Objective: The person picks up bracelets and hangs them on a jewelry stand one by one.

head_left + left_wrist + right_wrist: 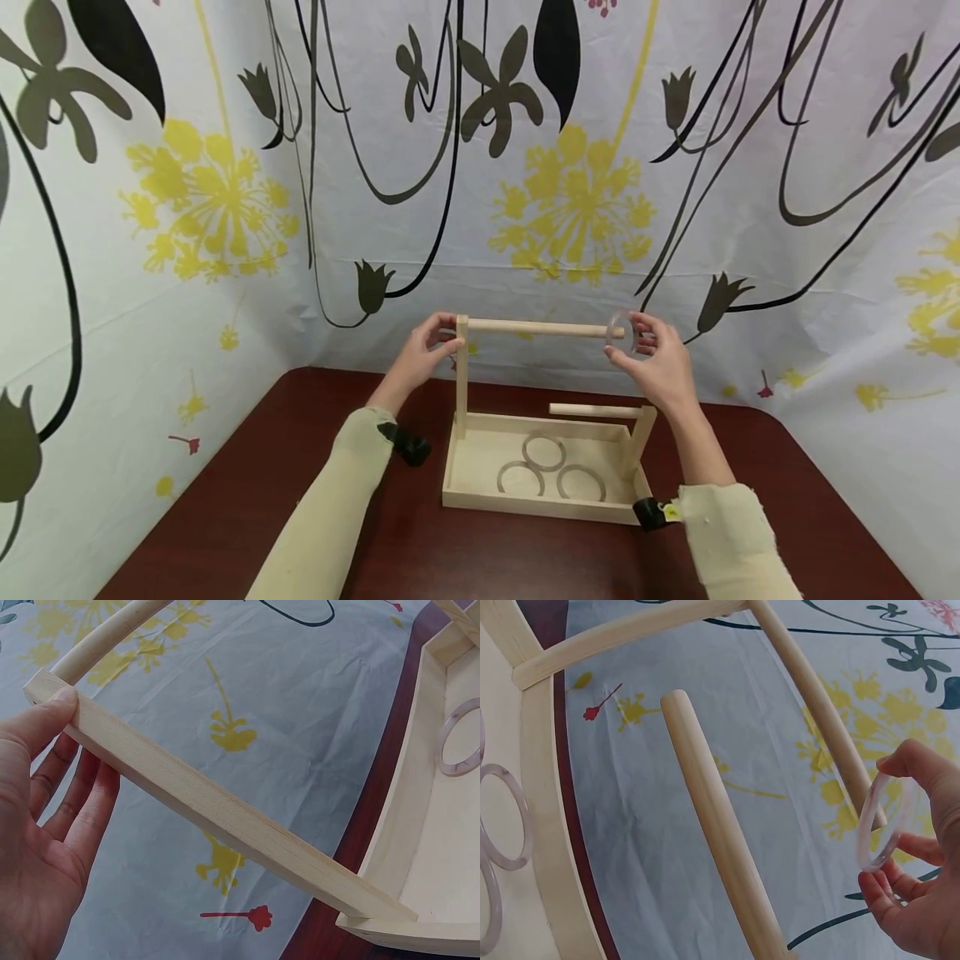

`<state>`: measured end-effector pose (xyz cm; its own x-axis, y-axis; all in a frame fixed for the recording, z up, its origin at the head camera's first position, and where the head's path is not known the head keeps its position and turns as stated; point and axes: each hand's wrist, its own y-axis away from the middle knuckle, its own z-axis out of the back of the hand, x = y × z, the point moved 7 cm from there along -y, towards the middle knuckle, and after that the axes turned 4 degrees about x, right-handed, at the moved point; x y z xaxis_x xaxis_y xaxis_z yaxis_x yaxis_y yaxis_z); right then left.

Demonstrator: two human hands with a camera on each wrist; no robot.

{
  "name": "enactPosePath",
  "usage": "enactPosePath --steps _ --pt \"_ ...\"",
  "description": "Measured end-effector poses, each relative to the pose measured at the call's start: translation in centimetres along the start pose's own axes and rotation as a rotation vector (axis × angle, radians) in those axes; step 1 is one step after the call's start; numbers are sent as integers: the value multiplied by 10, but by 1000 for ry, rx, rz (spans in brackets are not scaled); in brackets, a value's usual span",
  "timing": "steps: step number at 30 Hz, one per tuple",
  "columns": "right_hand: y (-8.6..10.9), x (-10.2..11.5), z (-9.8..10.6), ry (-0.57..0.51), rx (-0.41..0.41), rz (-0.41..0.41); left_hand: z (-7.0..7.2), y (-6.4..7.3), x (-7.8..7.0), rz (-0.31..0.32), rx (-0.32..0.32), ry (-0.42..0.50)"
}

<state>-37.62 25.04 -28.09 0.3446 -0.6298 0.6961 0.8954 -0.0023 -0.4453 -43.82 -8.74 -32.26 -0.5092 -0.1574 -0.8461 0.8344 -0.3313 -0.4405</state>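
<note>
A pale wooden rack (517,505) has a tray base, a tall post (187,791) with a long upper dowel (540,328), and a shorter post carrying a lower dowel (592,411). My left hand (422,350) grips the top of the tall post, thumb on the near face and fingers behind. My right hand (662,362) pinches a translucent pinkish bangle (866,825) between thumb and fingers at the free end of the upper dowel. In the right wrist view the dowel's tip shows within the bangle's outline. Three similar bangles (581,468) lie in the tray.
The rack stands on a dark reddish-brown table (495,554). Behind and beside it hangs a white cloth (420,233) printed with yellow, black and grey flowers. A black wrist camera (651,513) sits on the right sleeve, close to the tray's right corner.
</note>
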Motion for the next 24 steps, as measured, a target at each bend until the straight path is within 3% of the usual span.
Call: enactPosePath --steps 5,16,24 --pt "0 -6 -4 -50 46 -60 -1 2 0 -12 -5 -6" --pt "0 -20 -22 -276 126 -235 -1 1 1 -10 1 4" --pt "-1 -21 -40 -393 135 -274 -2 1 1 -8 3 27"
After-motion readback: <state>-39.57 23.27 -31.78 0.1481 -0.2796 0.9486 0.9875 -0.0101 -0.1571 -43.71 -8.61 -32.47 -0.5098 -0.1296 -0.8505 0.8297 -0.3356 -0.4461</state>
